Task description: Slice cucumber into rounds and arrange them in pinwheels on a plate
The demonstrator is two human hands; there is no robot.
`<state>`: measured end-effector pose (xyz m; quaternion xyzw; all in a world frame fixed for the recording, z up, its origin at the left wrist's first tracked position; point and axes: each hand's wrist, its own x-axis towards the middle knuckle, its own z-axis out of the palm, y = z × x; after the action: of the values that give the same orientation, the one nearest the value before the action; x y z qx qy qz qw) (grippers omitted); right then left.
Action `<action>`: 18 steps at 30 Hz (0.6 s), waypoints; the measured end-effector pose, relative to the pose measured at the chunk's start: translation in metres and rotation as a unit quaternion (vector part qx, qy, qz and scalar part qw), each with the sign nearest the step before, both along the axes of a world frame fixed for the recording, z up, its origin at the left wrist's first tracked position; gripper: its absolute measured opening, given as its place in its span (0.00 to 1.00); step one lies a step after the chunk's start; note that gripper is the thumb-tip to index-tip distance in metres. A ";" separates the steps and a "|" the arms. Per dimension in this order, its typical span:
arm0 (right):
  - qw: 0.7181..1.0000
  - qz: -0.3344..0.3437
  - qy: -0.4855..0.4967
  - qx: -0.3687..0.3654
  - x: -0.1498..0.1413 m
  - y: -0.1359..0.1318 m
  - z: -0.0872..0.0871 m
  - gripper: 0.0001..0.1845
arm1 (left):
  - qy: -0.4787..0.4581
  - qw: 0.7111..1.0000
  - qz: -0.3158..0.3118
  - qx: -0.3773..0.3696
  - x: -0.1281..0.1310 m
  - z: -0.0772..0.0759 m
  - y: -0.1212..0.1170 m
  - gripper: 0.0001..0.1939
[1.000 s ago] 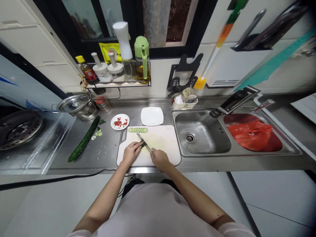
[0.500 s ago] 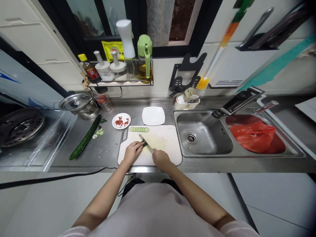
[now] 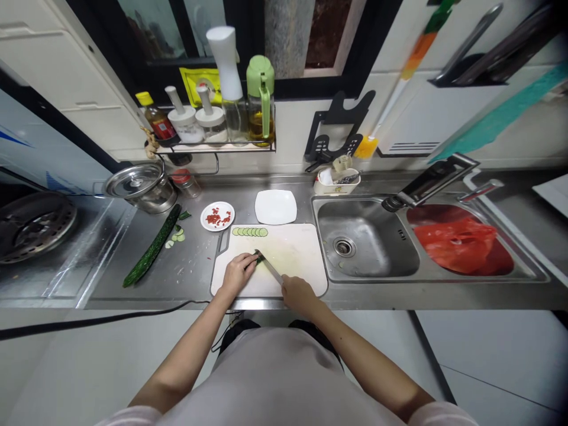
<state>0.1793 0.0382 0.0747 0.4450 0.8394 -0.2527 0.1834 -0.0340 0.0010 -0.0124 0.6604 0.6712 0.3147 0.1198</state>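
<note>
My left hand (image 3: pixel 238 273) is closed over a small dark green piece of cucumber (image 3: pixel 259 256) on the white cutting board (image 3: pixel 306 260); most of the piece is hidden by my fingers. My right hand (image 3: pixel 298 292) grips the handle of a knife (image 3: pixel 272 270), whose blade points up and left with its tip at the cucumber piece. Along the board's upper left edge lies a row of cucumber slices (image 3: pixel 249 232), overlapping one another. Left of the board a long whole cucumber (image 3: pixel 153 248) rests on the steel counter, with several small offcuts (image 3: pixel 178 234) beside it.
Behind the board stand a white square plate (image 3: pixel 276 207) and a small plate (image 3: pixel 217 217) with chopped red bits. To the right is a steel sink (image 3: pixel 368 236) with a red bag (image 3: pixel 461 242) in its second basin. A lidded pot (image 3: pixel 148 186) sits at the back left.
My right hand has drawn the knife back, down and to the right, so its tip now sits at the cucumber piece. My left hand has stayed almost in place.
</note>
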 end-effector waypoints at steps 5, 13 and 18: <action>1.000 0.004 -0.004 0.009 -0.004 0.003 0.000 0.15 | -0.008 1.000 -0.002 0.000 -0.001 -0.002 0.001 0.14; 1.000 0.009 0.009 0.017 -0.012 0.007 -0.005 0.14 | -0.012 1.000 -0.002 -0.002 -0.001 -0.002 0.001 0.13; 1.000 0.011 0.011 0.023 -0.021 0.011 -0.011 0.15 | -0.013 1.000 0.001 0.000 -0.001 -0.003 0.001 0.13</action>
<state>0.1580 0.0497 0.0632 0.4366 0.8520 -0.2360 0.1668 -0.0349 0.0021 -0.0153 0.6551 0.6704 0.3239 0.1282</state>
